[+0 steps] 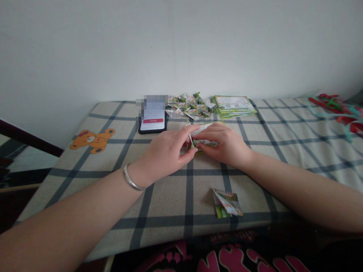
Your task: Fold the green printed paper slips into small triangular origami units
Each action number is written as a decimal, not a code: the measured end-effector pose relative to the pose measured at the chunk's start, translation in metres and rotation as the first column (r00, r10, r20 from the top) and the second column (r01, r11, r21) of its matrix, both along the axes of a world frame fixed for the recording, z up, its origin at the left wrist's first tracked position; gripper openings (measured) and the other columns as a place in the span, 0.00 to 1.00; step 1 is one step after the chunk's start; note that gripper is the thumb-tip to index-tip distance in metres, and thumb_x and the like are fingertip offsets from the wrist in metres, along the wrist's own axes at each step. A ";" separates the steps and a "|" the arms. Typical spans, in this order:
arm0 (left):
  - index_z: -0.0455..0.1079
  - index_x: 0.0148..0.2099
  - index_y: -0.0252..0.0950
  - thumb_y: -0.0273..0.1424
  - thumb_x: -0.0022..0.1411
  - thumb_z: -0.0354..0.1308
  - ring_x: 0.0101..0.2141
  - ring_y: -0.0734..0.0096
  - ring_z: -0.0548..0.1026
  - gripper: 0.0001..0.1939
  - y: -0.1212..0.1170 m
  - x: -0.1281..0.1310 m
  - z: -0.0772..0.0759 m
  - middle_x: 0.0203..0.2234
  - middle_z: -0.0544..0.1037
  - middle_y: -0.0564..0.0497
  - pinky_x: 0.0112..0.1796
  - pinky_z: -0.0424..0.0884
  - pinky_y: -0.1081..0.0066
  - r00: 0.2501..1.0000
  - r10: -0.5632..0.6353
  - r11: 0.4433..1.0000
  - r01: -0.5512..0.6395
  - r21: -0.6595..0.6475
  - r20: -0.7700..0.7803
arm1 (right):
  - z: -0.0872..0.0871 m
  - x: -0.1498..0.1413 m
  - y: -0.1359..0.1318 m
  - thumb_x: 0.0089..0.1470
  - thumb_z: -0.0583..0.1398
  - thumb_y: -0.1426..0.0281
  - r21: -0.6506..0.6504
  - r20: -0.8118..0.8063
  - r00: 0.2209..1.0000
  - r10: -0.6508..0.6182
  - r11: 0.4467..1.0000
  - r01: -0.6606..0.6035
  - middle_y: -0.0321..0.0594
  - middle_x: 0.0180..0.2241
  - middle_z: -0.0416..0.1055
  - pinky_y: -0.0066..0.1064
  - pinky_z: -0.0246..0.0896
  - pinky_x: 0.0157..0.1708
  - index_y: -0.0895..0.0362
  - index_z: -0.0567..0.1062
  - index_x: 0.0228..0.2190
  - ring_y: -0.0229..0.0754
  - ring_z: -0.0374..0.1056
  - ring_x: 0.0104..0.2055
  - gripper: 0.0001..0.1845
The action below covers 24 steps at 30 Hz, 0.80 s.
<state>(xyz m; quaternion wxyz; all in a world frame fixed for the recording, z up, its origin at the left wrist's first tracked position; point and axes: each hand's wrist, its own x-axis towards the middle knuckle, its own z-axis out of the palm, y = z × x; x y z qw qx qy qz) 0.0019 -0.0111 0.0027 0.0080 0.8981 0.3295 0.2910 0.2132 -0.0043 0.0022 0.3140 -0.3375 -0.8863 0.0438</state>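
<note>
Both hands meet over a printed green-and-white paper sheet (208,129) on the checked tablecloth. My left hand (170,149), with a silver bangle on its wrist, pinches the sheet's left edge between thumb and fingers. From the other side, my right hand (222,141) presses fingers and thumb together on the paper, which appears partly folded; much of it is hidden under the hands. Nearer the front edge lies a small folded paper piece (227,204) of the same print. Behind the hands is a pile of similar folded pieces (193,105).
A phone (153,117) with a lit screen lies left of the pile. Flat printed sheets (235,105) are stacked at the back right. Red and green ribbons (337,109) lie at far right. A bear sticker (93,140) is at left. The wall stands behind the table.
</note>
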 end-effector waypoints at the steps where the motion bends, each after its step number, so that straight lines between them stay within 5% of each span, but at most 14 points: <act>1: 0.57 0.61 0.35 0.30 0.64 0.57 0.37 0.68 0.77 0.25 0.000 0.000 0.000 0.36 0.78 0.50 0.39 0.71 0.68 1.000 -0.008 1.000 0.008 -0.011 -0.005 | 0.001 0.000 0.000 0.57 0.61 0.70 -0.007 0.000 1.000 0.009 1.000 -0.009 0.41 0.39 0.80 0.36 0.64 0.44 0.55 0.80 0.42 0.43 0.73 0.41 0.11; 13: 0.60 0.58 0.33 0.20 0.60 0.53 0.39 0.68 0.77 0.24 0.001 -0.001 -0.001 0.38 0.78 0.50 0.44 0.73 0.66 0.999 -0.039 0.999 0.039 0.001 0.026 | 0.004 0.002 0.000 0.56 0.62 0.66 -0.049 0.011 0.996 0.085 0.995 -0.085 0.43 0.40 0.79 0.37 0.65 0.46 0.57 0.79 0.42 0.45 0.72 0.44 0.13; 24: 0.56 0.62 0.35 0.21 0.62 0.53 0.43 0.68 0.78 0.26 0.004 -0.001 -0.003 0.42 0.80 0.50 0.47 0.72 0.64 0.999 -0.028 0.999 0.029 -0.023 0.023 | -0.001 0.000 0.002 0.54 0.60 0.73 -0.044 -0.038 0.996 -0.080 0.996 0.079 0.37 0.32 0.78 0.30 0.61 0.35 0.55 0.79 0.35 0.38 0.69 0.33 0.07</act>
